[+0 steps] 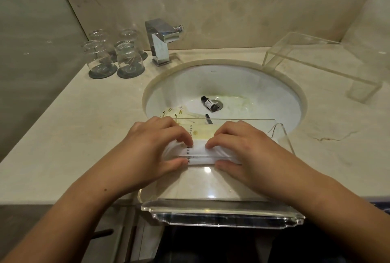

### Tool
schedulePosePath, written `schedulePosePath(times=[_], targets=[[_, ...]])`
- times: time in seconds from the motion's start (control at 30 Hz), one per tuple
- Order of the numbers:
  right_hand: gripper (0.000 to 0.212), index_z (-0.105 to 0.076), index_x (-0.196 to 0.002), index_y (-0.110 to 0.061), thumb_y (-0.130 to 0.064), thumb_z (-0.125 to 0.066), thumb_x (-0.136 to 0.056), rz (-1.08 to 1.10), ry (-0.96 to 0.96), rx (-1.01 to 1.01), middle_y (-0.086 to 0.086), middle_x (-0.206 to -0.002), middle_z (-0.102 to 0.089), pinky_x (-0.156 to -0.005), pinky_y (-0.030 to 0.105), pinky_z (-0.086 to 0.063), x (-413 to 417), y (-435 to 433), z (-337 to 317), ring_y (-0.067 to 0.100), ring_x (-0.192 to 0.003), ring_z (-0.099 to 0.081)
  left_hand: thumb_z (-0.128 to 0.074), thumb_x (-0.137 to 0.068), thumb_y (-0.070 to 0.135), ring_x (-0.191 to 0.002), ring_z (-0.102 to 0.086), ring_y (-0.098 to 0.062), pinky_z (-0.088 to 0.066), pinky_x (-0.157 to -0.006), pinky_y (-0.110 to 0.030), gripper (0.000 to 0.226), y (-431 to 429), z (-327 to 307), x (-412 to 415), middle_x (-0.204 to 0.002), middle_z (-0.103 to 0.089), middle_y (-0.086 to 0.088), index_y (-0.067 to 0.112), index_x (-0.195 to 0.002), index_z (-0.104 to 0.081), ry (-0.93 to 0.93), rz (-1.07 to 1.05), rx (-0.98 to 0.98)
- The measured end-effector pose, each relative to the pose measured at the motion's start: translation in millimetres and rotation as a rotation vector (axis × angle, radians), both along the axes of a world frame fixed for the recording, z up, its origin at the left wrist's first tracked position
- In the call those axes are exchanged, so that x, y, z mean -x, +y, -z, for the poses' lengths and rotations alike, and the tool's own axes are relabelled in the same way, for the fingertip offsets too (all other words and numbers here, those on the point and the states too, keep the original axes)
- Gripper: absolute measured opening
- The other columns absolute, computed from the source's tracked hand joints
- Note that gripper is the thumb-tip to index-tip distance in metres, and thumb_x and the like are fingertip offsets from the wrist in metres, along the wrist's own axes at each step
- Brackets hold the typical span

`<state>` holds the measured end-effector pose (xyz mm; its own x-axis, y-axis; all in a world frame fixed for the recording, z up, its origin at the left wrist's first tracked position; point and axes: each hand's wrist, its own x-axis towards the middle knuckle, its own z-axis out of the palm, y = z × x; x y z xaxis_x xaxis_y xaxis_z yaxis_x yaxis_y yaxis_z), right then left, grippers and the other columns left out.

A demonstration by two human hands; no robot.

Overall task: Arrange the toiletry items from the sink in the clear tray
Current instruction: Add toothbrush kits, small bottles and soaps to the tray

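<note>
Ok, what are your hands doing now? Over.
Both hands, left and right, pressing white packet into clear tray. Small dark bottle left in sink. Nothing blocking.

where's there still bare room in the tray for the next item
The near half of the tray, between the white packet and the thick front rim, is bare. The far half is crowded: both hands, left and right, press the packet there, with a yellow packet behind it against the far wall.

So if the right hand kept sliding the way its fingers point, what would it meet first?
Probably the left hand: the right hand points leftward along the white packet in the clear tray, and their fingertips are nearly touching.
</note>
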<state>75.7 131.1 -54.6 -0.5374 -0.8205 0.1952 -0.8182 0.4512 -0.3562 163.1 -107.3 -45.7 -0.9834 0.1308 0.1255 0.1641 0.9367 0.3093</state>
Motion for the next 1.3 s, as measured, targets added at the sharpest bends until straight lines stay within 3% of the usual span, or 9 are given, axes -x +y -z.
schedulePosePath(times=[0.33,0.5,0.63,0.7,0.77,0.97,1.13,1.3], targets=[[0.032,-0.064,-0.117,-0.035,-0.038,-0.073,-0.087,-0.019,0.015,0.016,-0.018,-0.112,-0.053,-0.091,0.031,-0.048,1,1,-2,0.008,-0.106,-0.052,-0.056,-0.081,0.069,-0.109,-0.052,-0.001,-0.039,-0.096,-0.031,0.034,-1,-4,1,-0.111,-0.053,0.026,0.051,-0.11,-0.059,0.014,0.032,-0.048],[0.032,-0.067,-0.119,-0.036,-0.048,-0.066,-0.089,0.005,-0.025,0.095,-0.017,-0.113,-0.058,-0.092,0.025,-0.048,18,-7,-25,0.005,-0.106,-0.057,-0.064,-0.091,0.048,-0.1,-0.057,0.001,-0.039,-0.082,-0.009,0.017,-17,-23,21,-0.101,-0.06,0.022,0.041,-0.107,-0.067,0.13,-0.011,-0.161],[0.027,-0.071,-0.113,-0.035,-0.044,-0.069,-0.088,0.06,-0.037,0.12,-0.015,-0.105,-0.064,-0.079,0.005,-0.04,51,-21,-42,0.003,-0.092,-0.061,-0.064,-0.094,0.039,-0.101,-0.059,0.002,-0.037,-0.078,-0.006,0.012,-39,-26,56,-0.1,-0.065,0.024,0.039,-0.105,-0.069,0.103,-0.062,-0.195],[0.027,-0.071,-0.114,-0.036,-0.044,-0.068,-0.088,0.086,-0.078,0.078,-0.017,-0.104,-0.065,-0.074,0.001,-0.038,70,-29,-43,0.002,-0.091,-0.061,-0.064,-0.094,0.039,-0.103,-0.058,0.007,-0.038,-0.078,-0.008,0.013,-49,-23,77,-0.103,-0.065,0.026,0.042,-0.106,-0.068,0.032,-0.07,-0.179],[0.027,-0.071,-0.115,-0.038,-0.044,-0.069,-0.089,0.089,-0.155,0.03,-0.02,-0.105,-0.066,-0.072,0.002,-0.041,91,-36,-40,0.0,-0.095,-0.062,-0.066,-0.094,0.038,-0.102,-0.057,0.009,-0.04,-0.08,-0.01,0.016,-58,-16,98,-0.104,-0.063,0.028,0.043,-0.109,-0.067,-0.051,-0.066,-0.111],[0.027,-0.071,-0.113,-0.04,-0.045,-0.071,-0.087,0.031,-0.325,-0.171,-0.023,-0.104,-0.072,-0.083,0.021,-0.052,157,-53,-22,-0.003,-0.096,-0.067,-0.074,-0.091,0.033,-0.11,-0.059,-0.007,-0.047,-0.088,-0.024,0.035,-76,9,150,-0.119,-0.066,0.017,0.035,-0.125,-0.065,-0.296,-0.048,0.089],[0.033,-0.071,-0.115,-0.039,-0.045,-0.076,-0.083,0.001,-0.421,-0.235,-0.022,-0.108,-0.072,-0.091,0.029,-0.056,192,-64,8,-0.002,-0.097,-0.068,-0.077,-0.084,0.039,-0.121,-0.049,-0.011,-0.044,-0.099,-0.029,0.062,-75,30,175,-0.134,-0.059,0.015,0.039,-0.14,-0.052,-0.507,-0.062,0.2],[0.041,-0.069,-0.115,-0.041,-0.048,-0.08,-0.077,-0.047,-0.464,-0.327,-0.026,-0.109,-0.067,-0.093,0.033,-0.055,211,-82,43,0.002,-0.1,-0.066,-0.075,-0.081,0.041,-0.107,-0.051,-0.012,-0.041,-0.085,-0.027,0.079,-65,35,185,-0.137,-0.047,0.012,0.051,-0.148,-0.035,-0.605,-0.174,0.23]])
